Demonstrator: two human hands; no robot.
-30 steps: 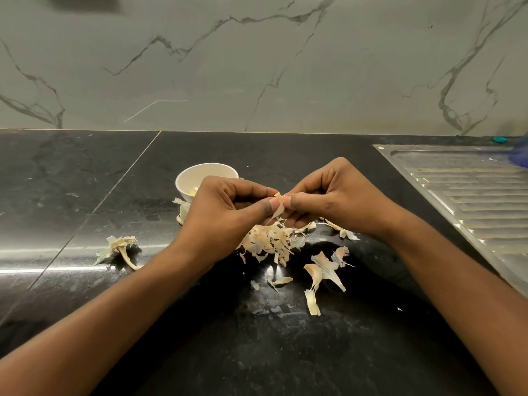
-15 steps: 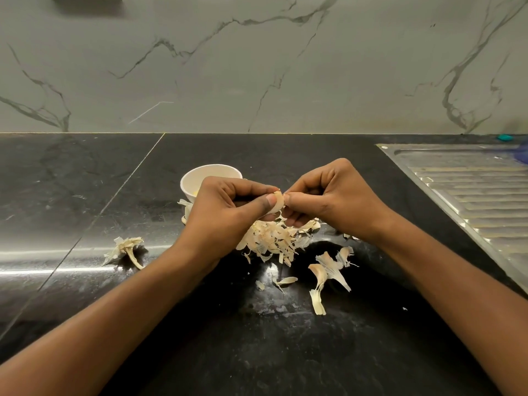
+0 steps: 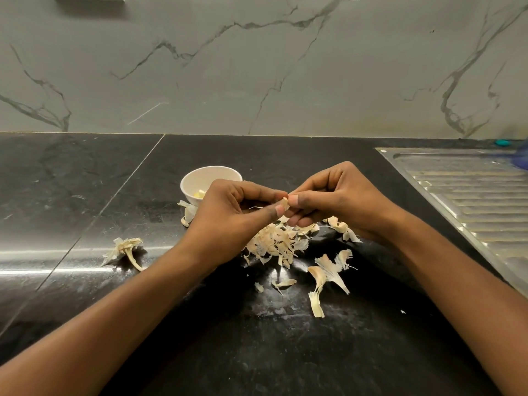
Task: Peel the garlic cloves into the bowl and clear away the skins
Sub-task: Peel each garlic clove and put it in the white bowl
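Observation:
Both hands meet above the black counter, pinching one small garlic clove (image 3: 285,202) between thumbs and fingertips. My left hand (image 3: 234,215) holds it from the left, my right hand (image 3: 334,198) from the right. Most of the clove is hidden by my fingers. Just behind my left hand stands a small white bowl (image 3: 200,178) with a few peeled pale-yellow cloves inside. Directly under my hands lies a heap of dry garlic skins (image 3: 274,242). Larger loose skins (image 3: 325,272) lie nearer to me.
A stripped garlic stem with papery skin (image 3: 125,248) lies at the left on the black counter (image 3: 85,195). A steel sink drainboard (image 3: 471,195) fills the right side. A marble wall rises behind the counter. More skin scraps (image 3: 187,211) lie beside the bowl.
My hands have stayed together over the skin heap, fingers shifting slightly on the clove. The camera has tilted a little.

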